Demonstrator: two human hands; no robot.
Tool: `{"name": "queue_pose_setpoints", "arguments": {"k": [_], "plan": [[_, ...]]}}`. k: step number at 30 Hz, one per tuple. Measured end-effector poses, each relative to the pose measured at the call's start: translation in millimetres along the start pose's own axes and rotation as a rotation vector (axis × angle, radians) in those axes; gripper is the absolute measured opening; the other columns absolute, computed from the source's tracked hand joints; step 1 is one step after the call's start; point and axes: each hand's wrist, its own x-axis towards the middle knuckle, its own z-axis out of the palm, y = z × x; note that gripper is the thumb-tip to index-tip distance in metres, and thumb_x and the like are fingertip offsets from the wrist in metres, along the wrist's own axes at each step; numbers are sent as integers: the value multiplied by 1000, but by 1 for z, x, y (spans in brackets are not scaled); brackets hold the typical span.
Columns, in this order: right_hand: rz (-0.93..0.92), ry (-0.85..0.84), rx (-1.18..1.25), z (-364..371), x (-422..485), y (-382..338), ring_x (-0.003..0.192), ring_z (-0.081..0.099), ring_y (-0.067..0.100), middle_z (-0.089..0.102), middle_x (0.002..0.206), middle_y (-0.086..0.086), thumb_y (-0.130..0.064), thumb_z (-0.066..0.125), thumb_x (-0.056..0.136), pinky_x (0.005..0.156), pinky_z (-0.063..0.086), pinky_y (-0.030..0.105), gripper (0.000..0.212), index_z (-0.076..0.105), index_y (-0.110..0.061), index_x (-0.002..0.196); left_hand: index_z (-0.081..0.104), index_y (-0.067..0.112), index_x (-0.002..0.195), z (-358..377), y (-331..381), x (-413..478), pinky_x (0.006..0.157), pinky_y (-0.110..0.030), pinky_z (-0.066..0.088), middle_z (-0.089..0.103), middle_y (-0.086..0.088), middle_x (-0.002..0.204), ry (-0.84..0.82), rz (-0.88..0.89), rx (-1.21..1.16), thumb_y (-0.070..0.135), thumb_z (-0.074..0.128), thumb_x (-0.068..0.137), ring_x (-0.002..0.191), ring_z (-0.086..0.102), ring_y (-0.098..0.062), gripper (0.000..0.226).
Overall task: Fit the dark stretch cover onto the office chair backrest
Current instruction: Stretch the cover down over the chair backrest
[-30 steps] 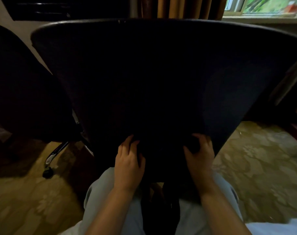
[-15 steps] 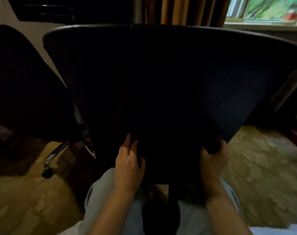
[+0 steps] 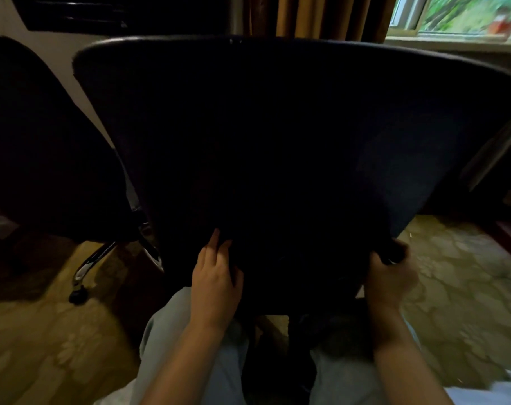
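Stretch cover: the dark stretch cover [image 3: 394,176] is over the office chair backrest [image 3: 292,83], which fills the middle of my view; its top edge runs across at 12 o'clock.
Left hand: my left hand [image 3: 216,287] is at 7 o'clock of the backrest, fingers [image 3: 214,247] almost straight and pressed flat on the lower hem of the cover.
Right hand: my right hand [image 3: 390,276] is at 5 o'clock of the backrest, fingers curled around a bunch of the cover at its lower corner.
Legs: my light grey trousers [image 3: 175,331] are at 6 o'clock, under both arms.
Second chair: another dark chair [image 3: 29,141] stands at 9 o'clock, just beside the backrest, and its chrome leg [image 3: 87,264] ends in a castor on the patterned carpet [image 3: 467,273].
Behind: a brown curtain [image 3: 306,16] at 12 o'clock, a window [image 3: 458,13] at 1 o'clock.
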Motion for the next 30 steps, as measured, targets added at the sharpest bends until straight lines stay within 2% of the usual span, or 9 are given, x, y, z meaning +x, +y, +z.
{"name": "queue_pose_setpoints", "arguments": {"k": [5, 9, 14, 16, 18, 21, 24, 27, 30], "plan": [[-4, -8, -35, 17, -15, -7, 86, 59, 26, 63, 92, 11, -14, 68, 74, 74, 37, 27, 26, 60, -10, 98, 51, 9, 133, 3, 7, -2, 101, -30, 34, 37, -13, 149, -19, -24, -4, 13, 72, 79, 124, 46, -28, 58], [-115, -157, -68, 21, -31, -9, 80, 55, 18, 59, 87, 4, -6, 73, 75, 71, 38, 26, 23, 58, -11, 92, 49, 10, 134, 2, 2, -3, 103, -34, 37, 33, -13, 151, -47, -3, 26, 15, 70, 80, 126, 45, -29, 58], [-184, -241, -72, 8, -26, -7, 80, 59, 13, 64, 91, 1, -10, 72, 79, 71, 43, 18, 27, 62, -10, 104, 51, 7, 132, -1, -4, -2, 102, -40, 42, 37, -12, 149, -36, 34, 44, 14, 69, 80, 126, 45, -30, 56], [-192, -242, -69, 2, -25, -5, 77, 58, 5, 63, 91, -2, -14, 74, 80, 68, 39, 7, 33, 60, -9, 109, 52, 6, 130, 0, -6, -2, 101, -40, 43, 38, -13, 148, -24, 47, 42, 12, 70, 80, 124, 46, -31, 54], [-182, -230, -58, -2, -24, -2, 77, 57, 7, 61, 91, -2, -18, 76, 79, 65, 37, 5, 36, 57, -9, 109, 54, 5, 129, 1, -5, -2, 100, -40, 43, 39, -14, 147, -18, 49, 39, 12, 71, 79, 123, 47, -32, 53], [-257, -83, -76, -6, -21, 2, 85, 59, 24, 59, 90, -2, -17, 78, 74, 71, 37, 8, 35, 60, -10, 103, 55, 5, 128, 3, 0, -2, 98, -39, 44, 39, -17, 147, -21, 19, 31, 13, 72, 78, 121, 49, -33, 53], [-296, 116, -59, -7, -17, 1, 83, 58, 29, 59, 86, -6, -17, 70, 72, 74, 40, 27, 29, 62, -18, 99, 54, 7, 127, 4, 3, -2, 96, -38, 45, 36, -18, 148, -35, 1, 16, 11, 73, 77, 120, 49, -34, 54], [-188, 107, -4, -1, -13, 2, 83, 62, 28, 66, 92, 9, -28, 64, 73, 73, 42, 30, 31, 53, -28, 101, 55, 6, 125, 3, 0, -2, 97, -38, 45, 37, -17, 148, -38, 27, 28, 11, 73, 76, 119, 49, -33, 53], [-192, 5, -9, 5, -17, 3, 86, 62, 25, 65, 95, 8, -28, 69, 77, 77, 47, 34, 32, 54, -23, 105, 55, 5, 126, 2, -4, -3, 99, -39, 44, 38, -16, 147, -32, 48, 37, 13, 72, 77, 120, 48, -32, 53]]}}
